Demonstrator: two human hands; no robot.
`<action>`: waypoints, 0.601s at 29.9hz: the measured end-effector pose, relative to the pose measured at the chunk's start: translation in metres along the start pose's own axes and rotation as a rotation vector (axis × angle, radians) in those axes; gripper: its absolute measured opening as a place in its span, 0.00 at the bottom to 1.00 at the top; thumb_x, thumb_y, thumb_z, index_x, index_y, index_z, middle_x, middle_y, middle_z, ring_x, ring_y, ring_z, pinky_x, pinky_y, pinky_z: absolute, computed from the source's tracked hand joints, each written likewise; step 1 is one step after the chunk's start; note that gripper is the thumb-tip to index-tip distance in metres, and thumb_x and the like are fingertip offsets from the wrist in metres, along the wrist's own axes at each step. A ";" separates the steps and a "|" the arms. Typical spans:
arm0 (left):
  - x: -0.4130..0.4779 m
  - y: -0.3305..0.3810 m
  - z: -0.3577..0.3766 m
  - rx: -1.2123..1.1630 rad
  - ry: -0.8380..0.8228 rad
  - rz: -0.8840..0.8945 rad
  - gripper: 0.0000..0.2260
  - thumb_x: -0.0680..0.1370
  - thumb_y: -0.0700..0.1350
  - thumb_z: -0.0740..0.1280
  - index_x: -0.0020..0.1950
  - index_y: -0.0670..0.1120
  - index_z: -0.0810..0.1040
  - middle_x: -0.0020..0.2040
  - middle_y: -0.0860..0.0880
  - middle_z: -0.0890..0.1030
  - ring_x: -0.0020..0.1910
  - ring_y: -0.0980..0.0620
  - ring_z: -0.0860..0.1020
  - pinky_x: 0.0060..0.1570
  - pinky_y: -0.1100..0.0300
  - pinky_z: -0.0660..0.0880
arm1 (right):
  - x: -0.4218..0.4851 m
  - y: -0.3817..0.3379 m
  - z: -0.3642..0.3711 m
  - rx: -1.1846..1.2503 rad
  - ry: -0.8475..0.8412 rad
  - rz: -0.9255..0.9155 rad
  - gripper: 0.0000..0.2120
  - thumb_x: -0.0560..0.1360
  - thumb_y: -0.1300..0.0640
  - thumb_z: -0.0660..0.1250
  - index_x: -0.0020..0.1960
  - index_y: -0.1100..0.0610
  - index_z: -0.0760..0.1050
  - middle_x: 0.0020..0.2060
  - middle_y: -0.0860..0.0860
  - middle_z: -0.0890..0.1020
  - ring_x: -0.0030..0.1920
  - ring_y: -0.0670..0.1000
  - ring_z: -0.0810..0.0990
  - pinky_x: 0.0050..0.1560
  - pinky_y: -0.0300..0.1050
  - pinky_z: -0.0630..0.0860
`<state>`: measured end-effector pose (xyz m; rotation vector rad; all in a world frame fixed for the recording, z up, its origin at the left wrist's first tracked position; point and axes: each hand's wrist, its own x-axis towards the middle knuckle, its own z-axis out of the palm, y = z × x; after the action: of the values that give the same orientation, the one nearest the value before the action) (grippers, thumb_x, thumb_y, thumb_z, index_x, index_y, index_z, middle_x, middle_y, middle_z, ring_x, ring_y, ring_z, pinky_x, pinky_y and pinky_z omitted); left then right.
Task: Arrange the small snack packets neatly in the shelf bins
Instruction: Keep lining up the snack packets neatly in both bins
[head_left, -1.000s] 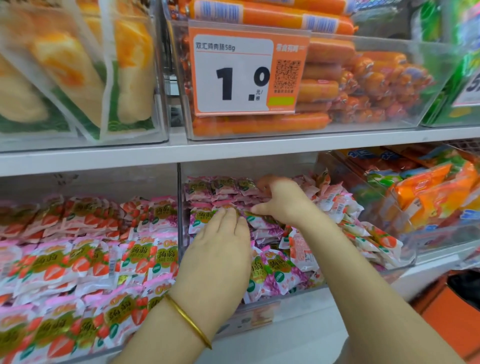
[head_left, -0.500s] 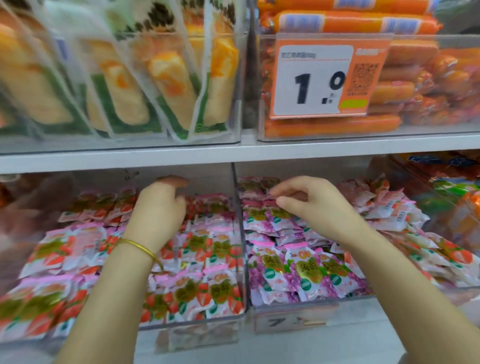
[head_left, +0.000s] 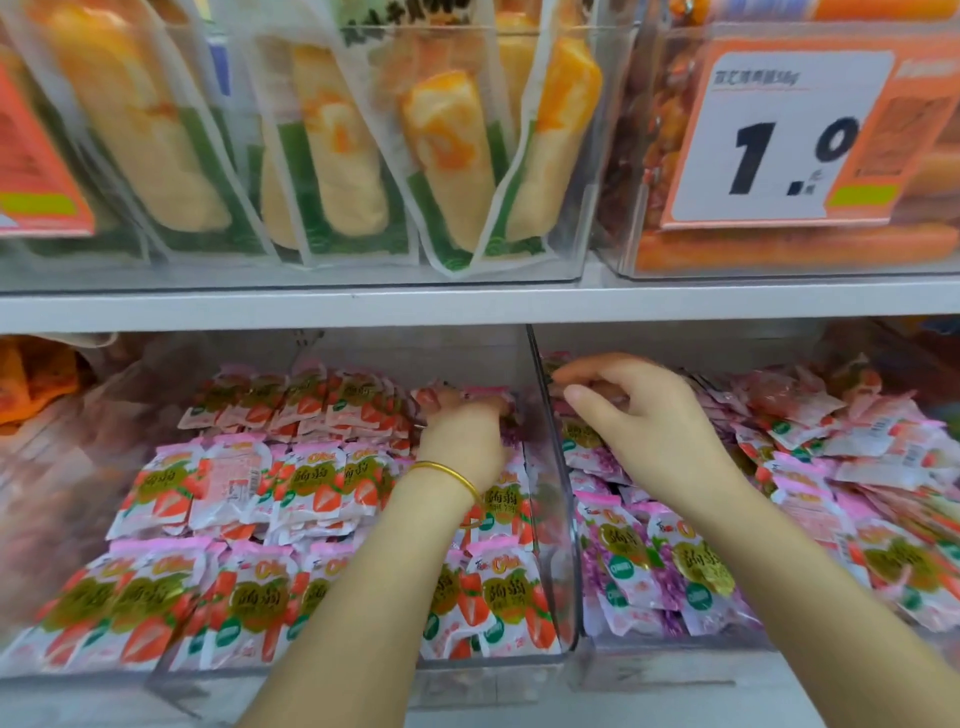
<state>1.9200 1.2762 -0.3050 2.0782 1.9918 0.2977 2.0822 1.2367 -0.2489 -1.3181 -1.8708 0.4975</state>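
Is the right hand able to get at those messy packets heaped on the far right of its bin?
Probably yes. The right hand is already inside the open-topped bin, and the loose packets lie uncovered just to its right, with nothing between them.

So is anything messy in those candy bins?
Yes. The pink packets at the right of the right-hand bin lie jumbled and tilted, while the strawberry packets in the left bin stand in tidy rows.
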 end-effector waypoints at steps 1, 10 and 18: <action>0.001 0.001 0.000 -0.029 0.034 0.017 0.20 0.73 0.42 0.66 0.65 0.49 0.73 0.63 0.42 0.76 0.65 0.39 0.69 0.62 0.50 0.70 | 0.000 0.001 0.001 0.000 0.000 0.006 0.09 0.77 0.58 0.64 0.54 0.52 0.80 0.49 0.44 0.80 0.47 0.42 0.77 0.45 0.21 0.66; -0.021 -0.010 -0.049 -0.695 0.428 -0.054 0.09 0.72 0.34 0.66 0.41 0.45 0.85 0.50 0.48 0.84 0.50 0.46 0.80 0.48 0.61 0.74 | -0.002 0.001 -0.002 0.112 0.027 0.053 0.08 0.77 0.59 0.63 0.49 0.47 0.78 0.41 0.39 0.79 0.41 0.39 0.77 0.42 0.29 0.71; -0.070 -0.002 -0.081 -1.387 0.345 -0.059 0.09 0.75 0.30 0.65 0.50 0.41 0.74 0.46 0.44 0.78 0.37 0.52 0.80 0.39 0.62 0.81 | -0.003 -0.012 -0.003 0.520 -0.001 0.230 0.07 0.79 0.61 0.61 0.52 0.58 0.78 0.36 0.49 0.81 0.27 0.43 0.72 0.27 0.38 0.68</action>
<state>1.8895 1.2091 -0.2270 1.0545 1.2151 1.5412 2.0777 1.2290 -0.2403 -1.1715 -1.4553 1.0251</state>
